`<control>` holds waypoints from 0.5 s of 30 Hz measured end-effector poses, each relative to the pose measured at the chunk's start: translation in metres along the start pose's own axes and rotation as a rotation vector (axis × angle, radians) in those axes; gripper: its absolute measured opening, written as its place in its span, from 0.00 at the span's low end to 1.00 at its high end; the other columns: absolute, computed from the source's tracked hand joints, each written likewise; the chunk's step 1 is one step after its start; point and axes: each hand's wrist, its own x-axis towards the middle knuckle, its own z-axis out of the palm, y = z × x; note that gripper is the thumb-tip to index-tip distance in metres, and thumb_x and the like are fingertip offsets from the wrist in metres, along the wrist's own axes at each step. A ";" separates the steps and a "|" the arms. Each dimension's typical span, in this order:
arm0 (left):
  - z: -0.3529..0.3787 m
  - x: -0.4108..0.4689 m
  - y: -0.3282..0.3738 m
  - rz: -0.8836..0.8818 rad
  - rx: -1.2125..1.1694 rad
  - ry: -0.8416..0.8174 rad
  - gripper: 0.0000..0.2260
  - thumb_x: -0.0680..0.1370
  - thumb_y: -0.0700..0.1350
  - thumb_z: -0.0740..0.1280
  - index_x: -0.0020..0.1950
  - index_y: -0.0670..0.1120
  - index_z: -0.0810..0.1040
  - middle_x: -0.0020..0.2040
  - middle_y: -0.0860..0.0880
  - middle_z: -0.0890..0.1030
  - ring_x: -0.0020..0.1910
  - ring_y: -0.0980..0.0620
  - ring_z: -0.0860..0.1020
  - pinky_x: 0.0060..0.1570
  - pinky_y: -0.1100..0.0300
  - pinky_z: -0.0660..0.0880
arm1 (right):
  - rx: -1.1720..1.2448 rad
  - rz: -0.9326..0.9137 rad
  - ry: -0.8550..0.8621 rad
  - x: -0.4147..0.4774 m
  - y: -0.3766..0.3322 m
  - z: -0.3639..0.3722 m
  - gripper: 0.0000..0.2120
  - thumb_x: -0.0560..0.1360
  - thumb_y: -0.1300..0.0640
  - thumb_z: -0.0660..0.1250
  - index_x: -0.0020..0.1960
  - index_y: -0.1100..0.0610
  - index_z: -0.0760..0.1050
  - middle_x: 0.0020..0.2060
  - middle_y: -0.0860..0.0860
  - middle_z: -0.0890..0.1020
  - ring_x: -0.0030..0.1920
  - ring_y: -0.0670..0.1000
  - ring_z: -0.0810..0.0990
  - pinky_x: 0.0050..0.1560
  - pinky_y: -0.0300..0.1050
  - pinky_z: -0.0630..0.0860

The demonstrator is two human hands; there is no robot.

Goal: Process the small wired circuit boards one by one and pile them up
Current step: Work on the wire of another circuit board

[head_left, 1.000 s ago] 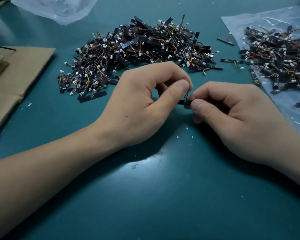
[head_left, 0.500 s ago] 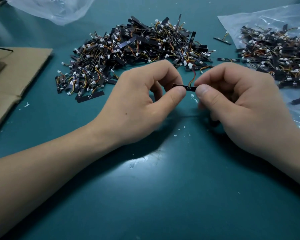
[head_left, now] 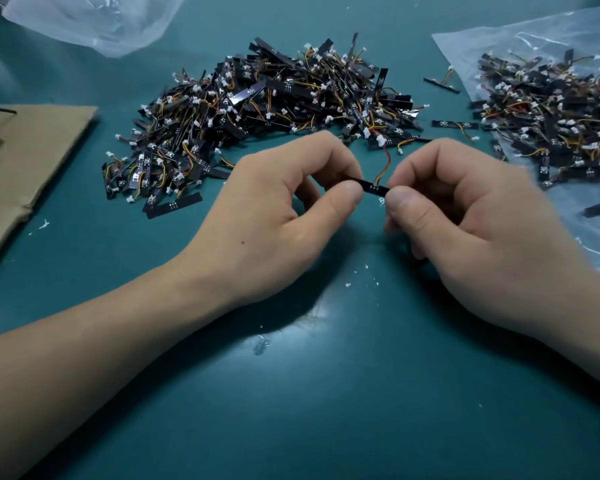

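Electronics assembly workshop: teal counter point(head_left: 291, 410) bears a big loose heap of small wired circuit boards point(head_left: 274, 109), a second heap point(head_left: 551, 116) on a clear plastic bag point(head_left: 534, 36) — flattened cardboard point(head_left: 32, 150) at left, white scraps point(head_left: 347, 285) scattered.

Bare from fingertips up to the picture's edge: left hand point(head_left: 274, 223) with a long stretch of forearm, right hand point(head_left: 492, 237) with wrist and a shorter stretch. Carries one small dark mole point(head_left: 240, 242) on the back of the left hand. Ends in broad thumbs with short, trimmed nails. Looks slightly blurred along the right hand's outer edge.
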 end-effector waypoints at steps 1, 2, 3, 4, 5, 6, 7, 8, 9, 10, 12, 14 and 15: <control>-0.001 0.000 0.000 -0.005 0.001 -0.004 0.03 0.80 0.43 0.69 0.47 0.51 0.79 0.37 0.62 0.77 0.36 0.57 0.76 0.40 0.67 0.71 | 0.002 0.000 -0.010 0.000 0.000 0.000 0.03 0.79 0.49 0.66 0.48 0.46 0.75 0.38 0.46 0.84 0.35 0.53 0.80 0.36 0.50 0.77; -0.001 0.000 0.000 -0.012 0.002 -0.008 0.03 0.80 0.43 0.69 0.47 0.50 0.80 0.37 0.62 0.77 0.36 0.57 0.76 0.40 0.68 0.71 | 0.003 0.002 -0.023 -0.001 -0.001 0.000 0.03 0.78 0.48 0.66 0.47 0.46 0.75 0.38 0.46 0.83 0.34 0.53 0.80 0.36 0.52 0.78; -0.002 0.000 0.000 -0.016 0.005 -0.011 0.03 0.79 0.43 0.69 0.47 0.50 0.80 0.37 0.62 0.77 0.36 0.57 0.76 0.40 0.68 0.70 | 0.002 0.004 -0.031 -0.001 -0.001 0.001 0.03 0.78 0.48 0.67 0.47 0.46 0.75 0.38 0.47 0.83 0.34 0.52 0.80 0.37 0.52 0.78; -0.002 0.000 0.000 -0.021 0.007 -0.012 0.03 0.79 0.43 0.69 0.47 0.50 0.80 0.37 0.62 0.77 0.36 0.57 0.76 0.40 0.68 0.70 | -0.007 0.000 -0.035 -0.001 -0.001 0.000 0.03 0.78 0.48 0.67 0.47 0.46 0.75 0.38 0.46 0.83 0.34 0.51 0.79 0.37 0.49 0.77; -0.001 0.000 0.000 -0.029 0.007 -0.016 0.03 0.79 0.43 0.70 0.47 0.50 0.81 0.36 0.62 0.77 0.35 0.57 0.76 0.39 0.69 0.70 | -0.023 -0.008 -0.039 -0.001 -0.001 0.000 0.03 0.77 0.48 0.68 0.47 0.46 0.75 0.38 0.45 0.82 0.34 0.50 0.79 0.36 0.45 0.76; -0.001 -0.001 -0.001 -0.037 0.004 -0.021 0.03 0.79 0.43 0.70 0.47 0.50 0.81 0.36 0.61 0.77 0.35 0.56 0.76 0.38 0.69 0.69 | -0.043 -0.017 -0.044 -0.001 -0.001 0.000 0.03 0.77 0.48 0.68 0.46 0.47 0.75 0.37 0.44 0.82 0.34 0.49 0.78 0.36 0.40 0.75; 0.000 -0.001 -0.001 -0.042 0.000 -0.025 0.03 0.79 0.43 0.69 0.47 0.50 0.81 0.37 0.60 0.78 0.34 0.56 0.76 0.37 0.69 0.69 | -0.057 -0.021 -0.048 -0.001 -0.002 0.001 0.04 0.77 0.48 0.68 0.46 0.47 0.75 0.37 0.43 0.82 0.34 0.49 0.78 0.35 0.36 0.73; 0.000 -0.001 -0.001 -0.043 -0.003 -0.026 0.03 0.79 0.43 0.69 0.47 0.50 0.81 0.37 0.59 0.78 0.34 0.56 0.76 0.36 0.69 0.69 | -0.065 -0.022 -0.049 -0.001 -0.002 0.001 0.04 0.77 0.48 0.68 0.46 0.47 0.75 0.37 0.42 0.81 0.34 0.48 0.78 0.35 0.33 0.71; 0.000 -0.001 0.000 -0.041 -0.005 -0.027 0.03 0.79 0.43 0.69 0.47 0.49 0.81 0.37 0.59 0.78 0.33 0.56 0.76 0.35 0.69 0.69 | -0.070 -0.021 -0.050 -0.002 -0.002 0.001 0.04 0.77 0.48 0.68 0.46 0.47 0.75 0.37 0.42 0.81 0.34 0.48 0.78 0.35 0.33 0.71; 0.001 -0.001 0.000 -0.041 -0.006 -0.027 0.03 0.79 0.42 0.70 0.46 0.49 0.81 0.36 0.59 0.78 0.33 0.56 0.76 0.35 0.69 0.69 | -0.073 -0.018 -0.051 -0.002 -0.003 0.001 0.04 0.77 0.48 0.69 0.46 0.47 0.75 0.37 0.42 0.81 0.34 0.48 0.78 0.35 0.32 0.71; 0.000 -0.001 0.001 -0.042 -0.003 -0.028 0.04 0.80 0.41 0.70 0.46 0.49 0.81 0.36 0.59 0.78 0.32 0.56 0.75 0.35 0.69 0.69 | -0.068 -0.012 -0.051 -0.003 -0.003 0.000 0.04 0.77 0.48 0.69 0.46 0.47 0.76 0.37 0.42 0.81 0.34 0.48 0.78 0.35 0.33 0.71; 0.000 -0.001 0.000 -0.046 0.000 -0.032 0.04 0.80 0.41 0.70 0.46 0.49 0.81 0.36 0.59 0.78 0.32 0.56 0.75 0.35 0.69 0.69 | -0.071 -0.016 -0.053 -0.003 -0.003 0.000 0.04 0.77 0.49 0.69 0.46 0.48 0.76 0.37 0.42 0.81 0.33 0.47 0.77 0.35 0.32 0.70; 0.000 -0.001 0.000 -0.048 0.000 -0.038 0.04 0.80 0.41 0.70 0.47 0.49 0.81 0.36 0.59 0.78 0.33 0.55 0.76 0.35 0.68 0.69 | -0.082 -0.022 -0.049 -0.003 -0.004 0.000 0.04 0.77 0.49 0.69 0.46 0.48 0.76 0.37 0.41 0.81 0.33 0.47 0.77 0.35 0.32 0.70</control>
